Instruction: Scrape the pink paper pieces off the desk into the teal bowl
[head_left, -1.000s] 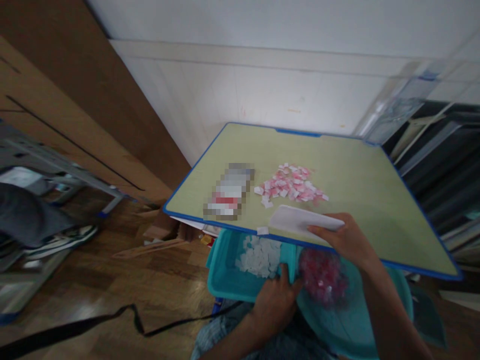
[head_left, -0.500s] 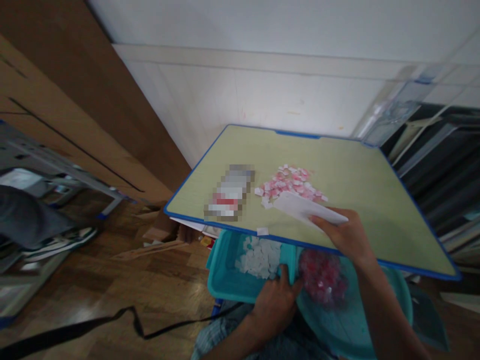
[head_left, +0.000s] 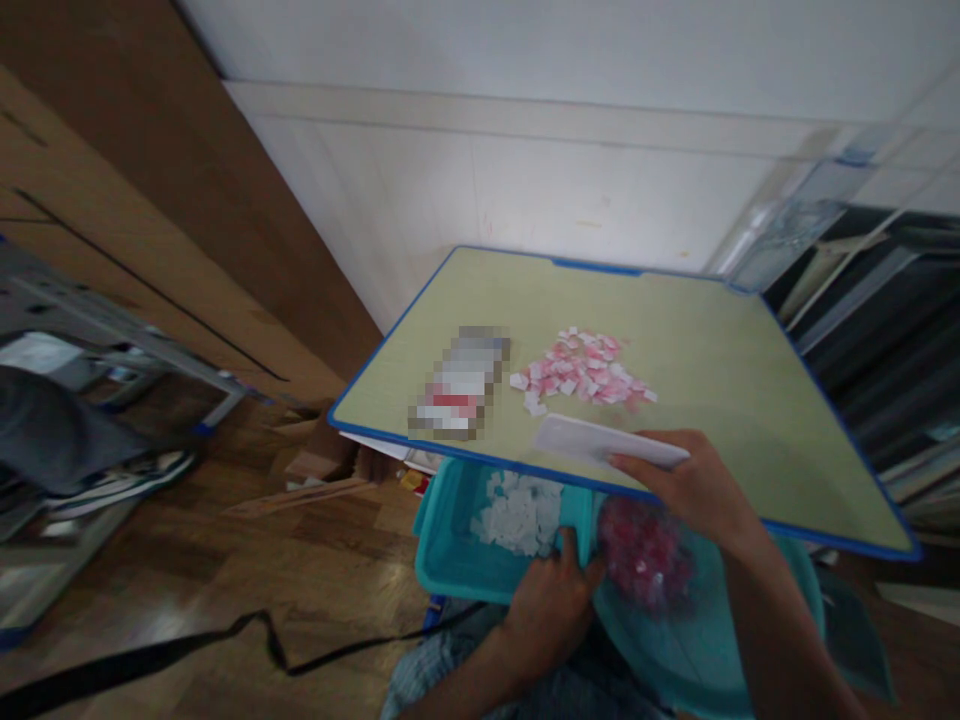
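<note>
Table (head_left: 720,380): standing tilted in view, pale green top with blue edging, carrying the pile, the card and a blurred-out item (head_left: 459,385) at near left.
Tray (head_left: 450,560): sitting below the table's near edge, teal, split into two compartments; white scraps (head_left: 517,512) lying in the left one, pink scraps (head_left: 645,553) in the right one.
Right hand (head_left: 694,485): resting at the table's near edge, fingers closed on the right end of the white card, thumb on top.
Left hand (head_left: 551,600): gripping the tray's divider wall between the two compartments, thumb hooked over it.
White card (head_left: 592,441): lying low over the tabletop, just near of the pile; long axis running left to right, free end pointing left and slightly far, right end hidden under the fingers.
Pile of pink and white bits (head_left: 581,368): spreading loosely across mid-table, just far of the card; touching it or not, impossible to tell.
</note>
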